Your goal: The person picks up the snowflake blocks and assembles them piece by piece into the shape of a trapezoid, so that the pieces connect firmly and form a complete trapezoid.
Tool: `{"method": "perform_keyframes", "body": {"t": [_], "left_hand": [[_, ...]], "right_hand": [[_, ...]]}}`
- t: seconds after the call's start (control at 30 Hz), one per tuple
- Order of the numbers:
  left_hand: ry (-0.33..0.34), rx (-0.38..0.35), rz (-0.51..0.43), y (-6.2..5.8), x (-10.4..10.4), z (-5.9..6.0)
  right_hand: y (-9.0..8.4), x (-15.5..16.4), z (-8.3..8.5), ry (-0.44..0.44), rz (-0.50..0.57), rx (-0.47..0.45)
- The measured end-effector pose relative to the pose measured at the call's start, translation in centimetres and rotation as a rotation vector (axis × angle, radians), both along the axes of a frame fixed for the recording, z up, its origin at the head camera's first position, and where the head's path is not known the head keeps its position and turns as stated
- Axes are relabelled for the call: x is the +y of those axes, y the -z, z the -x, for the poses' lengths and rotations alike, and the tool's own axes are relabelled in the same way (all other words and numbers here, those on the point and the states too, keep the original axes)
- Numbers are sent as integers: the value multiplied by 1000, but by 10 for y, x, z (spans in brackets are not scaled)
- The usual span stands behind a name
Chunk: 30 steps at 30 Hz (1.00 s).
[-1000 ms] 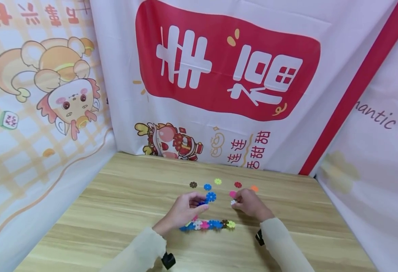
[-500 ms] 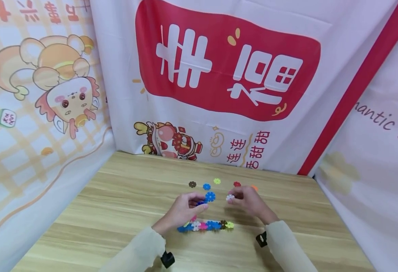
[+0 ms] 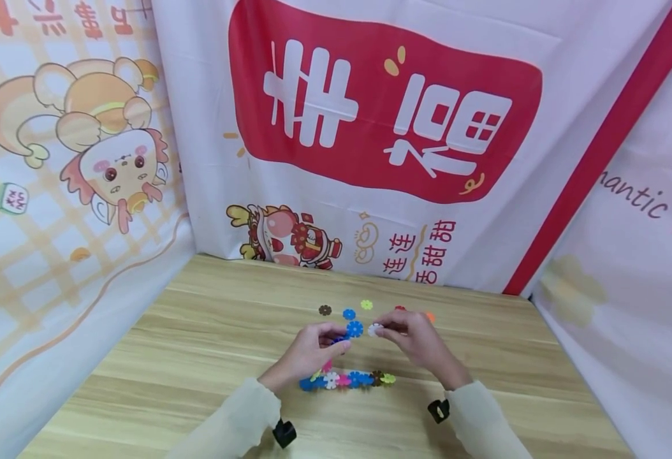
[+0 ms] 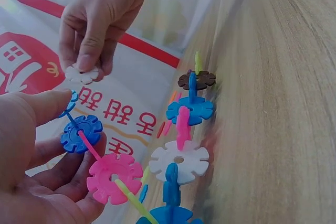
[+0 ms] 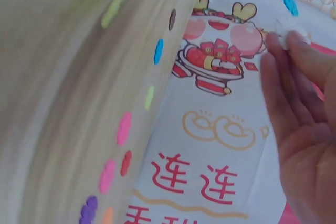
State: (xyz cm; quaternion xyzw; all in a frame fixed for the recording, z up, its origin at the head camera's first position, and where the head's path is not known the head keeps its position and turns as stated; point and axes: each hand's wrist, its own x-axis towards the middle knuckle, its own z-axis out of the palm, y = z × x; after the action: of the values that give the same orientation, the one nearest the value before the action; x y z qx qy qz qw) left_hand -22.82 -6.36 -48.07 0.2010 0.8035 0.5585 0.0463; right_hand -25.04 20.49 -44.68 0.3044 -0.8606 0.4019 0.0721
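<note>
A row of interlocking snowflake discs [image 3: 331,381] stretches along the wooden table, and its left end rises as a branch of yellow, pink and blue discs. My left hand [image 3: 304,352] holds that branch near its top, thumb and fingers about the dark blue disc [image 4: 81,134] and the light blue disc [image 3: 355,329]. Below them in the left wrist view sits the pink disc [image 4: 114,178], with a yellow one slotted into it. Between thumb and fingers, my right hand [image 3: 422,339] pinches a white disc [image 4: 81,75], a small gap to the right of the light blue one.
Loose discs lie behind the hands: brown [image 3: 325,310], blue [image 3: 349,314], yellow [image 3: 367,305], red [image 3: 400,308] and orange [image 3: 430,317]. The right wrist view adds pink discs [image 5: 124,128] and a purple disc [image 5: 88,209]. Printed cloths [image 3: 485,236] hang around the table.
My right hand has lifted the white disc off the area by the loose pieces and carried it left, towards the light blue disc. My left hand has stayed nearly still.
</note>
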Motion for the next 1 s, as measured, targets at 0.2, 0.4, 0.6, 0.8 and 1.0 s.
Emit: {"method": "perform_keyframes", "body": {"t": [0.2, 0.4, 0.6, 0.8, 1.0], "left_hand": [[7, 3, -8, 0, 0, 3], [10, 4, 0, 0, 1, 4], [5, 12, 3, 1, 1, 4], [-25, 6, -17, -1, 6, 7], [-58, -22, -68, -1, 11, 9]], "right_hand": [[6, -10, -2, 43, 117, 111], [11, -11, 1, 6, 148, 137], [16, -11, 3, -31, 169, 189], [17, -14, 3, -75, 129, 339], [16, -16, 2, -92, 27, 548]]}}
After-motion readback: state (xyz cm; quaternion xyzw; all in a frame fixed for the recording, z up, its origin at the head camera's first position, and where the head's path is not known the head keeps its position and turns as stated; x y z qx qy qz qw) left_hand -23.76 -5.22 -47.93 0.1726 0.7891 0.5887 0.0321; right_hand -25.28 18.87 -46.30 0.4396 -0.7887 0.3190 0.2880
